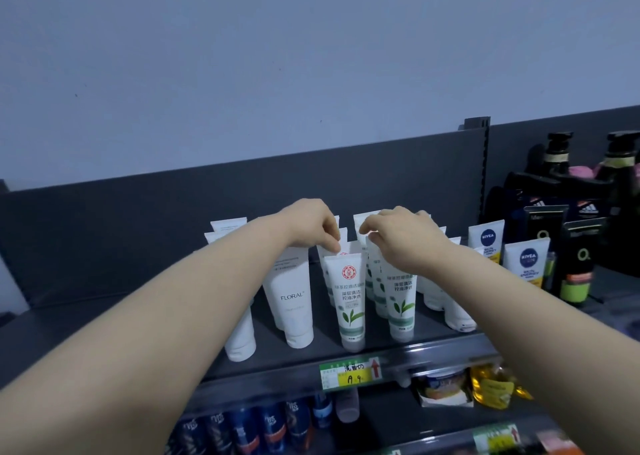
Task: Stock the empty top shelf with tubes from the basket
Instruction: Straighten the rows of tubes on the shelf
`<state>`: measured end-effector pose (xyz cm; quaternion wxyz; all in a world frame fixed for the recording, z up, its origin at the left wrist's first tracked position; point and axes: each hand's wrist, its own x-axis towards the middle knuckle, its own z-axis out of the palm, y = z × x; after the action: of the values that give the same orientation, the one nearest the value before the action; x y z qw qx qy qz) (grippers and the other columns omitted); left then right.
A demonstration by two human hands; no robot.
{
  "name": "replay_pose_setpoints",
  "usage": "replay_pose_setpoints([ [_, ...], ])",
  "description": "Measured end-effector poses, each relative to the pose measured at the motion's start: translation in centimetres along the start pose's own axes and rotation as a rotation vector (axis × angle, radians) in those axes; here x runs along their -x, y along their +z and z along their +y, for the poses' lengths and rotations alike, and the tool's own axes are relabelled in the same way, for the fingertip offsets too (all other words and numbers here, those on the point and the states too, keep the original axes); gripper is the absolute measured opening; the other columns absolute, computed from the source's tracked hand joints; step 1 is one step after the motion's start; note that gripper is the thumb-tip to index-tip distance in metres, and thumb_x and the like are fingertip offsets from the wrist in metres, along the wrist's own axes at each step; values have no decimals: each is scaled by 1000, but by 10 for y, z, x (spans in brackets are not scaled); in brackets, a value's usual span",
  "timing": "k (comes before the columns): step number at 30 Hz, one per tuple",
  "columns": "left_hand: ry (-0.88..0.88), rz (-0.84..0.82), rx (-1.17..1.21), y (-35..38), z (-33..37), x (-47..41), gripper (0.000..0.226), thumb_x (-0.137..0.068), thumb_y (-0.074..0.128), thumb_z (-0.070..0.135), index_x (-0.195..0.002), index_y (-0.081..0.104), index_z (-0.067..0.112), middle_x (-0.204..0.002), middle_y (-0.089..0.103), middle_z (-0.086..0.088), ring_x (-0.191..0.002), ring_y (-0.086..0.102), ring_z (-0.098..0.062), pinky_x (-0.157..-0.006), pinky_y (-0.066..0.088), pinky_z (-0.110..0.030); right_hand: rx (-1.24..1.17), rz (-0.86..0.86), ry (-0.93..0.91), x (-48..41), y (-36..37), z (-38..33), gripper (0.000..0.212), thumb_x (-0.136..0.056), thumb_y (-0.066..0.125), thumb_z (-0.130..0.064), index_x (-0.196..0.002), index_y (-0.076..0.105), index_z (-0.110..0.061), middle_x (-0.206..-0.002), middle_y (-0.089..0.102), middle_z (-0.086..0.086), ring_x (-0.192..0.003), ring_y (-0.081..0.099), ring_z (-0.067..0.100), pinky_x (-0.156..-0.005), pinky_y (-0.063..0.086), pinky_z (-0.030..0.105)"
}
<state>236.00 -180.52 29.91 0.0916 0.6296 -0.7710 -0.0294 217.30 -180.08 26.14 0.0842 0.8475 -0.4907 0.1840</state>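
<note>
Dark top shelf [325, 354] against grey wall [311, 74] carried upright tubes [291, 299]. Left hand [311, 222] pinched top of green-leaf tube [349, 295]; right hand [405, 240] curled over neighbouring tube [400, 299] top, grip unclear.

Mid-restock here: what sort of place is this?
Most likely a shop's toiletries aisle: face-wash tubes lined up on a dark metal shelf, a price label on its front edge, blue cans on the shelf below.

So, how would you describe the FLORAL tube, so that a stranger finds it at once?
Look at the dark top shelf. Left of the green-leaf tubes, a wide white tube stands cap down. It alone shows the grey word FLORAL, without leaf or red seal.
</note>
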Motion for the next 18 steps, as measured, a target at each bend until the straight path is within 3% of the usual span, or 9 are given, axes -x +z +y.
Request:
replay_pose_setpoints([
  [6,2,-11,-183,3,-3,0,14,-81,72,23,-93,74,17,-87,64,11,-90,60,-13,-86,54,-36,2,-14,55,1,6,8,40,-96,36,-11,-130,48,-28,-130,54,-6,-121,44,21,-86,32,37],
  [13,4,36,-190,5,-6,2,15,-80,69,24,-91,76,17,-90,71,9,-90,62,-14,-80,55,-34,-28,-4,42,-5,10,3,39,-96,35,-12,-129,50,-28,-131,55,-6,-121,46,20,-87,34,39],
  [18,-2,24,-173,4,-8,2,14,-79,70,26,-90,76,21,-80,64,16,-85,58,-11,-78,54,-32,-28,18,25,-8,8,-2,40,-95,36,-11,-129,49,-29,-127,56,-6,-118,48,21,-88,36,40],
])
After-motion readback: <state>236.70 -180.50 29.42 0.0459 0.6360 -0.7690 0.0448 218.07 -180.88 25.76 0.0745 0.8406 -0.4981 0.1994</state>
